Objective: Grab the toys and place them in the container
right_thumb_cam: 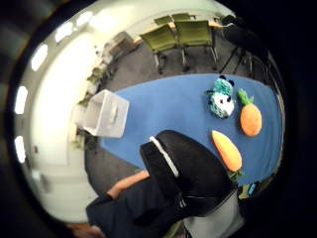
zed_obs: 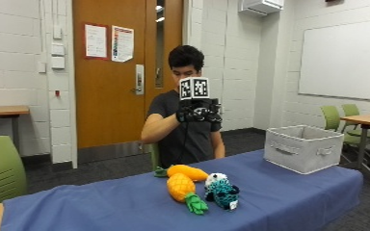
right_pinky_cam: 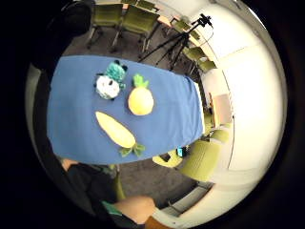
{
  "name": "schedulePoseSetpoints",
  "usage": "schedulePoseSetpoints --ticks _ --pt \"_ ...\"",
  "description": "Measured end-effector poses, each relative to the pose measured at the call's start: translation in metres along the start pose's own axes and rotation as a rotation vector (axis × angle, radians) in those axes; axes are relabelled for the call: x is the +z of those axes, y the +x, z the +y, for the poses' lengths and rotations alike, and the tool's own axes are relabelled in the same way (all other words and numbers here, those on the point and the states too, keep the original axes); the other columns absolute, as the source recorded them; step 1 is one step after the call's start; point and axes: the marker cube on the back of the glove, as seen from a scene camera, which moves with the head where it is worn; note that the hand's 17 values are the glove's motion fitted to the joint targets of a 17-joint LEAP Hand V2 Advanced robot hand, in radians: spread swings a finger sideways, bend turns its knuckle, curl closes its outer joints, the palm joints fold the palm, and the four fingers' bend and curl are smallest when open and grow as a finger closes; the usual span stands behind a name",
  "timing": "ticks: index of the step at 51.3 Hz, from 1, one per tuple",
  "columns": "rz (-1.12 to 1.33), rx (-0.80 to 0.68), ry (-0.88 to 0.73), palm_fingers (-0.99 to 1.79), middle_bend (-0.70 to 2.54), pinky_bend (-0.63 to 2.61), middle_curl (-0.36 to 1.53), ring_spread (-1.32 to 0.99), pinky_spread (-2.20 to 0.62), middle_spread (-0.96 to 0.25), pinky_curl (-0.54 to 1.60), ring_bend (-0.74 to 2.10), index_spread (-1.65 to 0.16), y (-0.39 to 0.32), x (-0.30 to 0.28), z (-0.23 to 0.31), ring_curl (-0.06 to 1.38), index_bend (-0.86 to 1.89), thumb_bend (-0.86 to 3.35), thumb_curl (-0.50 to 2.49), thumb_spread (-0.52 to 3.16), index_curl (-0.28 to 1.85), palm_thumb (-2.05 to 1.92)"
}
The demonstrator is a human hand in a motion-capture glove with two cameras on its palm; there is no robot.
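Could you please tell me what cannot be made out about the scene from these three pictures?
- Inside of the grey container: outside view, hidden by its own walls.
- Plush carrot: outside view, partly hidden behind the plush pineapple.
- Gloved right hand: outside view, too small to tell how its fingers lie.
- Teal and white plush animal: too small to identify.

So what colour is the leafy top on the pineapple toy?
Green, on a yellow-orange body; the pineapple toy shows best in the outside view, lying on the blue tablecloth.
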Motion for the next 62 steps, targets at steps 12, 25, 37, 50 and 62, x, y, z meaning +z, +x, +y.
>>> schedulePoseSetpoints --ticks 12,25,37,50,62 --pt "-0.025 0.046 -0.062 0.16 0.19 0.45 0.33 -0.33 -0.12 -0.12 0.31 0.20 -0.26 0.043 0.069 0.026 0.22 0.19 -0.06 0.15 1.20 0.38 -0.07" --pt "-0.019 0.049 -0.135 0.14 0.18 0.45 0.34 -0.35 -0.12 -0.13 0.32 0.19 -0.27 0.054 0.154 0.041 0.23 0.20 -0.07 0.15 1.12 0.41 -0.10" --pt "-0.053 0.056 -0.224 0.04 0.16 0.48 0.34 -0.34 -0.12 -0.13 0.35 0.16 -0.27 0.056 0.199 0.049 0.22 0.27 -0.07 0.15 1.09 0.46 -0.10" --pt "-0.091 0.064 -0.231 -0.08 0.15 0.44 0.32 -0.30 -0.13 -0.12 0.34 0.13 -0.26 0.051 0.210 0.061 0.18 0.41 -0.02 0.18 1.13 0.51 -0.01" --pt "-0.085 0.021 -0.116 0.40 0.20 0.57 0.32 -0.35 -0.23 -0.12 0.35 0.32 -0.26 0.039 0.197 0.069 0.21 0.47 0.16 0.25 1.41 0.52 0.27"
